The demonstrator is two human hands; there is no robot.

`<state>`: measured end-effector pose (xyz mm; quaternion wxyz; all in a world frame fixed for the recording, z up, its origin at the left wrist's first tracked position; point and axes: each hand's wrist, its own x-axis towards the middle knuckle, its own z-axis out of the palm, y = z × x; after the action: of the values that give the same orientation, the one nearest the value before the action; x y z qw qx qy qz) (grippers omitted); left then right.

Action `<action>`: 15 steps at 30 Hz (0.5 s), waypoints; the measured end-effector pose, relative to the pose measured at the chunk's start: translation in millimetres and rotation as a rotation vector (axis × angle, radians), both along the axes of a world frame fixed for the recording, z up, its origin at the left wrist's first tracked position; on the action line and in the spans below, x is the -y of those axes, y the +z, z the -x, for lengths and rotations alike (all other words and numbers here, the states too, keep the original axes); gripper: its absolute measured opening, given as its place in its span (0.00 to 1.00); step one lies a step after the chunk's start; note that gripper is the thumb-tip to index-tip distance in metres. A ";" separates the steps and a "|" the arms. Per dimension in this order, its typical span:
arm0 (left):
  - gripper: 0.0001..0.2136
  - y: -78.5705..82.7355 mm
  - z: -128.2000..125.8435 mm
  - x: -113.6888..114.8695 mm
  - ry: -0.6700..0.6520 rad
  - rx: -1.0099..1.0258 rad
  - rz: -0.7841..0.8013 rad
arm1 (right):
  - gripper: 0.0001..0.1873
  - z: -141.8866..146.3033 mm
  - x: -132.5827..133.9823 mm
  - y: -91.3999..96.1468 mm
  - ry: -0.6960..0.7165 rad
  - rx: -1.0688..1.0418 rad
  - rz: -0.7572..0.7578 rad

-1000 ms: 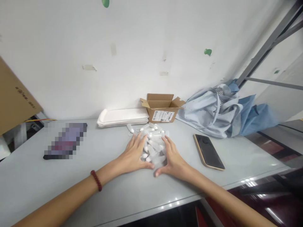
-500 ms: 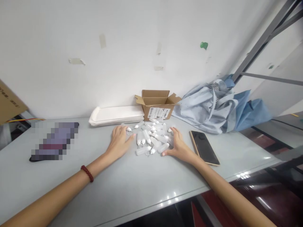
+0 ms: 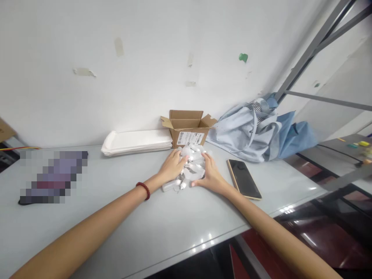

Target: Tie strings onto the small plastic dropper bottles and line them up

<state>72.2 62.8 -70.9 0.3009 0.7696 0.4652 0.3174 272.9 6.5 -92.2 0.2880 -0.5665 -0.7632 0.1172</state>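
Observation:
A heap of small translucent plastic dropper bottles with white caps lies bunched on the table in front of the cardboard box. My left hand, with a dark red bead bracelet at its wrist, curves round the heap's left side, thumb over the bottles. On the opposite side my right hand cups the heap, its thumb low at the near edge. The bottles are squeezed between both hands, and my fingers partly hide them. One bottle sticks out at the near left, under my left hand.
The open cardboard box stands against the wall, beside a stack of white packets. A phone lies right of my right hand. Blue cloth is heaped at the back right. A pixelated dark object is on the left.
My left hand has moved right against the bottles, and my right hand has closed in a little. The spread bottles are now pushed into a tighter heap. The view has shifted slightly.

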 end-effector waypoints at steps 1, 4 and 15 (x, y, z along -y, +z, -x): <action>0.29 1.8 -0.7 -1.9 -0.003 0.016 0.012 | 0.68 -0.7 -4.5 0.1 -0.006 -0.002 -0.001; 0.30 9.8 11.3 2.5 -0.017 0.047 0.042 | 0.67 -1.5 -18.2 -0.4 -0.016 -0.010 -0.005; 0.53 2.1 60.3 51.6 -0.217 -0.326 -0.196 | 0.68 4.7 -29.2 0.5 0.027 -0.089 -0.005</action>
<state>11.9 11.1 -68.9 0.1779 0.8818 0.3892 0.1982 268.1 35.7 -91.7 0.3215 -0.5496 -0.7575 0.1441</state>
